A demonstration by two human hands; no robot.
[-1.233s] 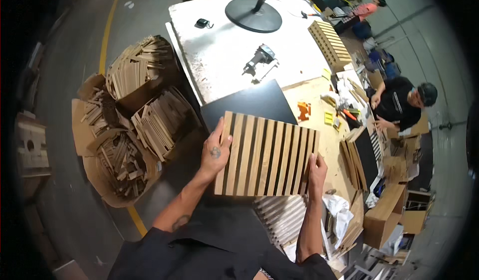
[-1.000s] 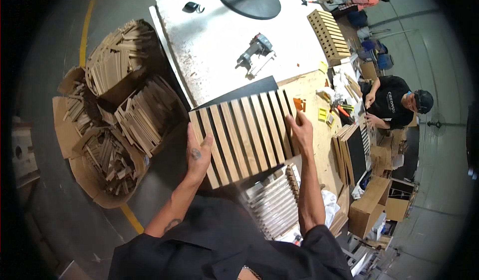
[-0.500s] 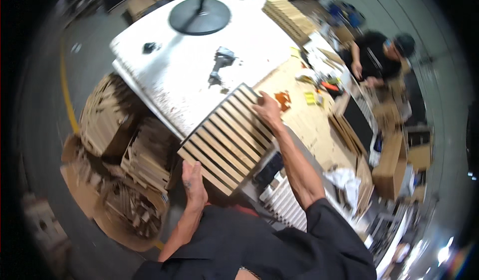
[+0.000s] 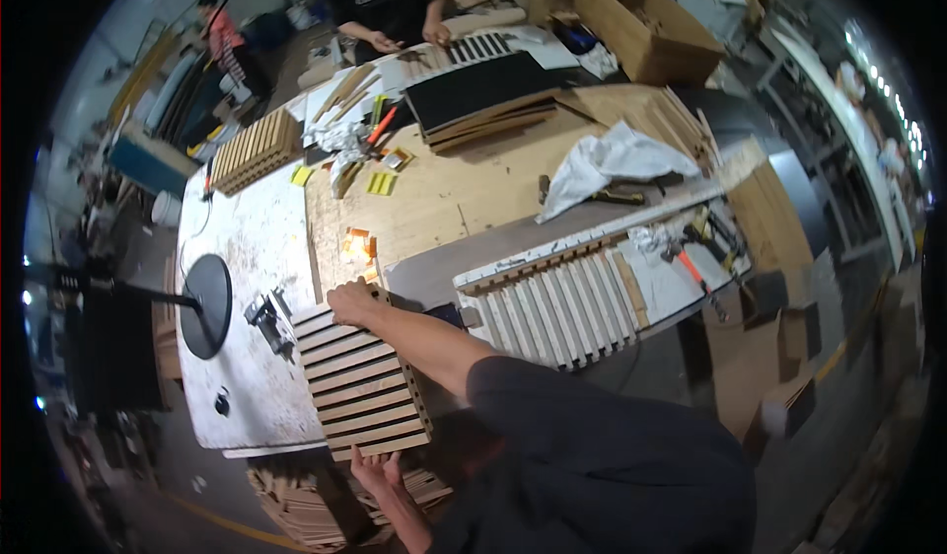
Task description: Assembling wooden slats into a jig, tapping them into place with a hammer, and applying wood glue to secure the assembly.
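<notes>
A slatted wooden panel [image 4: 367, 388], pale strips with dark gaps between them, lies between my two hands at the near edge of the white tabletop. My right hand [image 4: 353, 303] grips its far edge, the fingers curled over it. At the near end, my left hand [image 4: 377, 471] holds the edge from below, its fingers partly hidden by the panel. A grey-black power drill [image 4: 269, 323] lies on the white tabletop [image 4: 247, 396] just left of the panel. Beyond my right hand, an orange piece [image 4: 357, 246] rests on the plywood surface.
A round black stand base [image 4: 207, 307] is at the left. A stack of slatted panels [image 4: 254, 151] and black boards [image 4: 481, 95] lie farther back. At right are a white slatted panel [image 4: 557, 307], a white cloth [image 4: 612, 167] and an orange-handled tool [image 4: 693, 270]. A co-worker [image 4: 385, 6] stands across the table.
My view has swung to the right, bringing the white slatted panel and tools at right into fuller sight. Both hands still hold the wooden panel, which now appears farther left and lower.
</notes>
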